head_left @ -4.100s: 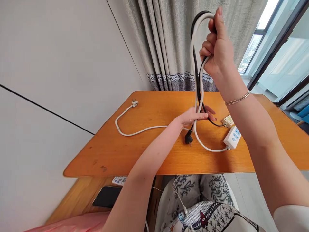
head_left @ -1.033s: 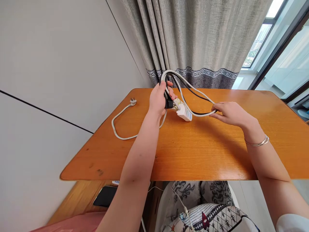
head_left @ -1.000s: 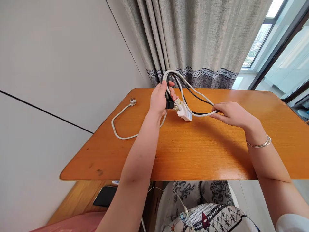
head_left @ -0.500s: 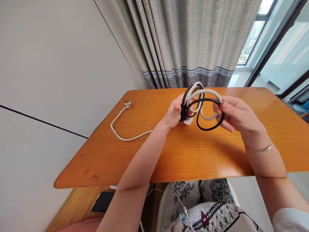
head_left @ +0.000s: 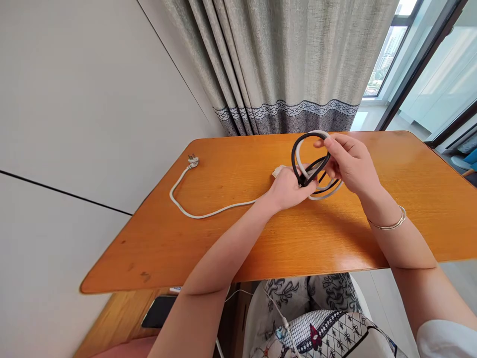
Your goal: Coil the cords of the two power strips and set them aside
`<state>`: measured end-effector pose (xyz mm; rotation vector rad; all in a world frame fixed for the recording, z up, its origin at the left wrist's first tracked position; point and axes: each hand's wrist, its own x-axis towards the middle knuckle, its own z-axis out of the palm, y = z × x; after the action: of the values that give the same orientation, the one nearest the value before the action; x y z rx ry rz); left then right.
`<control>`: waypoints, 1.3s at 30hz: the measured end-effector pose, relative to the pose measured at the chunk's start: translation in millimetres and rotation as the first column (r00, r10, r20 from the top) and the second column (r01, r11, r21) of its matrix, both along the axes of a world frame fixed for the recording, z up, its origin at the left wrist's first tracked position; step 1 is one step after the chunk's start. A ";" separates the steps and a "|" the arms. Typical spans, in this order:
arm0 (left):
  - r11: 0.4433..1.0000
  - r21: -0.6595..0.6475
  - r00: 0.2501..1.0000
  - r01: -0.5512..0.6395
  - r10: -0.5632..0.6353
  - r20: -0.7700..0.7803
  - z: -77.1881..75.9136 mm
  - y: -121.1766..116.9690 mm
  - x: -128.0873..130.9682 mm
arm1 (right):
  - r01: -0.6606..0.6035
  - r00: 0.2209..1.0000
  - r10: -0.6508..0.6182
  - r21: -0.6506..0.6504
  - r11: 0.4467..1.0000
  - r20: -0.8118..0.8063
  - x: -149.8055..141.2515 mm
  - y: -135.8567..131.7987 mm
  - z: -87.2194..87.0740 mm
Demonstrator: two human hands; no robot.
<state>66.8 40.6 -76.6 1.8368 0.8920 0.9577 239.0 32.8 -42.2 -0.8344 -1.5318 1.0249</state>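
My left hand [head_left: 290, 189] is closed around a coiled bundle of a black cable [head_left: 293, 154] and a white cable [head_left: 328, 195] above the table. Between the thumb and fingers of my right hand [head_left: 348, 161], the upper loop of both cables is pinched. Other loops hang low to the right of my left hand. A white block-like piece [head_left: 278, 171] shows just behind my left hand; its kind is partly hidden. From under my left wrist a white cord [head_left: 208, 216] runs left across the table to a pronged plug [head_left: 193, 161].
The orange-brown wooden table [head_left: 149, 248] has rounded corners, with a grey curtain [head_left: 294, 59] behind it and a white wall panel [head_left: 67, 99] at the left. Below its front edge lie a dark phone-like slab [head_left: 158, 312] and a thin white cable [head_left: 276, 308] over my lap.
My left hand has moved right and turned palm-down over the bundle. My right hand has shifted slightly up and left, and the cable loop now stands higher between the hands.
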 end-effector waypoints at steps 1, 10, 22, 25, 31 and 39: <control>0.999 0.053 0.999 0.010 -0.008 -0.036 -0.5 0.6 -0.1 | 0.111 0.991 -0.117 0.090 0.990 0.060 1.9 3.9 -2.5; 0.998 0.028 0.998 0.063 -0.063 -0.010 1.0 12.6 -14.0 | -0.016 0.791 -0.462 0.768 0.640 0.401 15.4 30.9 -25.2; 0.995 0.018 0.988 0.102 -0.099 -0.123 11.5 22.2 -31.1 | -0.242 0.577 -0.351 0.565 0.789 0.737 23.7 25.4 -16.5; 0.994 0.035 0.981 0.103 -0.096 -0.170 12.9 23.6 -31.6 | -0.223 0.534 -0.362 0.540 0.811 0.764 21.1 25.4 -17.1; 0.997 -0.005 0.980 0.075 -0.075 -0.182 13.8 26.4 -32.0 | -0.143 0.543 -0.324 0.465 0.874 0.775 18.0 25.7 -18.4; 0.991 -0.134 0.970 -0.025 -0.009 -0.245 17.7 27.7 -40.1 | -0.036 0.588 -0.242 0.324 0.945 0.772 10.6 23.1 -18.3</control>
<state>26.7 68.3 -58.9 1.8593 1.0877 0.6650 249.6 55.9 -60.5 -1.2369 -2.3012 0.2429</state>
